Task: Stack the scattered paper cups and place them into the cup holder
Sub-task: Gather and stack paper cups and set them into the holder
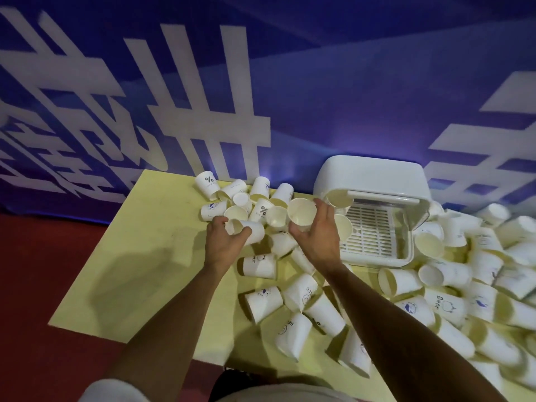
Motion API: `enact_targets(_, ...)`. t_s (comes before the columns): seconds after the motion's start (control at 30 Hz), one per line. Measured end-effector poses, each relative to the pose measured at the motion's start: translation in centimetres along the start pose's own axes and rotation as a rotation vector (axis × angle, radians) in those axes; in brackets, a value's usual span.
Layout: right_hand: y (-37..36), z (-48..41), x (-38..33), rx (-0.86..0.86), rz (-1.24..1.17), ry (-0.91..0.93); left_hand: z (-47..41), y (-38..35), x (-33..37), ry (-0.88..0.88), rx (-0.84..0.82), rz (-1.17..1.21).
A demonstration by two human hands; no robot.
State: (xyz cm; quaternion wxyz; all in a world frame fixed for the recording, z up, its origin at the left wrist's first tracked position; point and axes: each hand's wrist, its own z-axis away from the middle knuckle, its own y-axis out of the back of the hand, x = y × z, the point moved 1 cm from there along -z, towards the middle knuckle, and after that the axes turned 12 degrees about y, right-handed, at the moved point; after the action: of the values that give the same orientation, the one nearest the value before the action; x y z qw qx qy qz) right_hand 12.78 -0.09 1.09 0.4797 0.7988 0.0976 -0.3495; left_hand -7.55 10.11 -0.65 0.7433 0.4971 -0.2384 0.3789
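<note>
Many white paper cups [298, 294] lie scattered over the yellow table [139, 256], most on their sides. My left hand [223, 242] grips one cup [249, 231] lying on its side near the table's middle. My right hand [317, 236] holds another cup [301, 211] with its mouth facing me, just left of the cup holder. The cup holder [374, 181] is a white box with a raised lid and a slotted tray [368, 230] inside. A few cups sit at its open front.
A thick heap of cups [478, 274] fills the table's right side, up to the holder. More cups [232, 195] cluster at the far edge. A blue banner with white characters [203, 97] hangs behind the table. Red floor [34, 285] lies to the left.
</note>
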Motion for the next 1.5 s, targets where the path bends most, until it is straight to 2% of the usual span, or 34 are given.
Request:
enact_targets(0.23, 4.6, 1.1, 3.1, 0.12, 0.061, -0.103, 2.1, -3.8, 3.2, -0.078, -0.168, 0.019)
enact_targets(0.47, 6.5, 1.5, 6.3, 0.102, 0.082, -0.133, 4.2, -7.0, 3.7, -0.063, -0.333, -0.026)
enact_targets(0.67, 5.7, 1.3, 7.8, -0.016, 0.091, -0.131, 4.3, -7.3, 3.0, -0.04, -0.368, -0.053)
enact_targets(1.37, 3.2, 1.6, 9.9, -0.243, 0.109, -0.271, 5.5, -8.7, 3.7, -0.007, -0.372, -0.056)
enact_targets(1.5, 3.4, 1.9, 9.4, -0.188, 0.036, -0.272, 5.7, -8.8, 4.1, -0.011, -0.363, -0.062)
